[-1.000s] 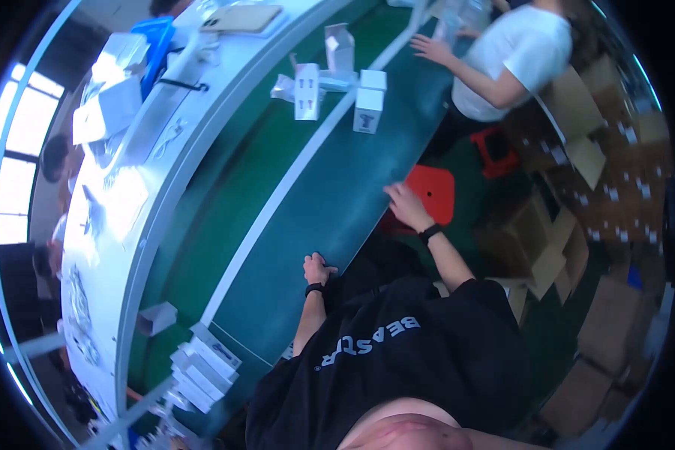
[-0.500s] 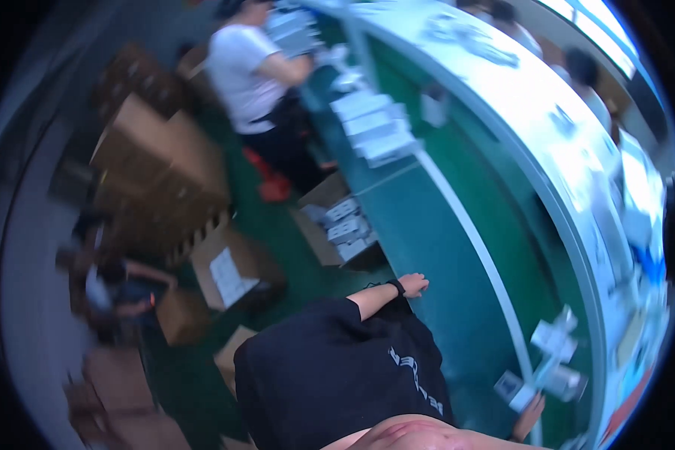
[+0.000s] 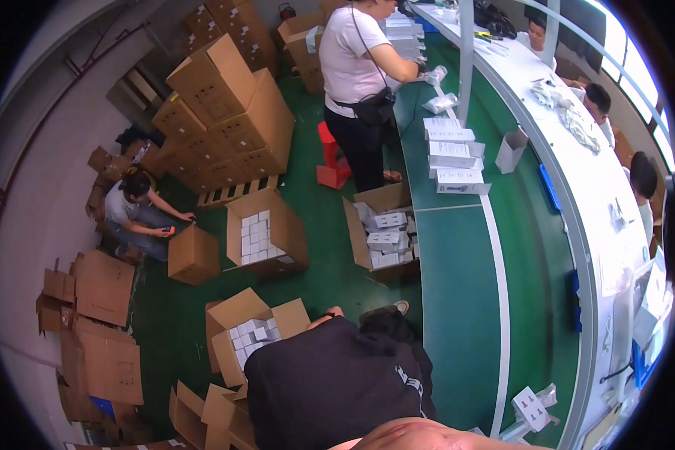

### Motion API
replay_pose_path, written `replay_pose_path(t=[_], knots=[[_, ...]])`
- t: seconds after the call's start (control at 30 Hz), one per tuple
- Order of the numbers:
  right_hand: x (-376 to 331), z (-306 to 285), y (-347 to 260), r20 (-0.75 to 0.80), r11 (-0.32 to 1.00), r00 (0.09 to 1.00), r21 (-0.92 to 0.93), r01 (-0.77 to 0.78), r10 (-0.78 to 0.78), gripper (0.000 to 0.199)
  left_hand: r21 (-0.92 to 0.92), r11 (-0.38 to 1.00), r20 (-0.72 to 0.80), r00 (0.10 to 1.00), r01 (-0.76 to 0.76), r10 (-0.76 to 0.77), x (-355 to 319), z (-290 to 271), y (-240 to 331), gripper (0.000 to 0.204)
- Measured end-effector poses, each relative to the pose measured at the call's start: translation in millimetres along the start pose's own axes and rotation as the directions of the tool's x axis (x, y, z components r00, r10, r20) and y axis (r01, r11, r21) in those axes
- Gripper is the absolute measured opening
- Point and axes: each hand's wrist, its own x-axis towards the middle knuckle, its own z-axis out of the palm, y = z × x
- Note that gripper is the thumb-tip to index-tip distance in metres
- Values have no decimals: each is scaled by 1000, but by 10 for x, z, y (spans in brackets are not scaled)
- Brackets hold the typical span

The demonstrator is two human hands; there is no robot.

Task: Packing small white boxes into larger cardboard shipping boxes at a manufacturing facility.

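Observation:
My left hand (image 3: pixel 336 311), a dark band at its wrist, shows just past my black-clothed shoulder. It is near an open brown carton (image 3: pixel 240 307) packed with small white boxes (image 3: pixel 252 334). The fingers are too small and partly hidden to make out. My right hand is out of the picture. At the lower right, a white box with small pictures on it (image 3: pixel 531 409) lies tilted beside clear wrapping, near the white strip of the green bench (image 3: pixel 457 300).
Another open carton of white boxes (image 3: pixel 356 232) stands against the bench. White boxes (image 3: pixel 457 161) are stacked on the bench, near a standing person (image 3: pixel 356 67). A crouching person (image 3: pixel 139 206) holds an orange device beside a closed carton (image 3: pixel 193 253). Cartons on a pallet (image 3: pixel 236 196) rise behind.
My view has swung toward the left. My left hand has gone from the bench edge to near the open carton. My right hand, earlier at a white box, has left the picture.

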Motion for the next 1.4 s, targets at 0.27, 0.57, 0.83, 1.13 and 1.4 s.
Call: replay_pose_path(t=[0.27, 0.57, 0.83, 1.13, 1.4], knots=[[51, -267, -352, -220, 998, 974, -31, 49, -55, 80, -253, 960, 219, 960, -117, 174, 237, -515, 1143, 23], [965, -1035, -1881, 136, 869, 952, 389, -305, 274, 82, -552, 621, 141, 672, -556, 727, 154, -1018, 2862, 28], [2544, -1848, -3413, -85, 875, 967, 450, -178, 241, 93, -646, 299, 183, 238, -702, 954, -922, -1189, 4299, 67], [3050, -1864, -3871, -319, 820, 928, 572, 26, 194, 98, -460, 220, 157, 165, -860, 974, -664, -1194, 4654, 62], [3115, -1787, -3970, -387, 778, 847, 627, -49, 365, 82, -297, 42, 186, -15, -954, 983, -512, -1306, 4907, 54]])
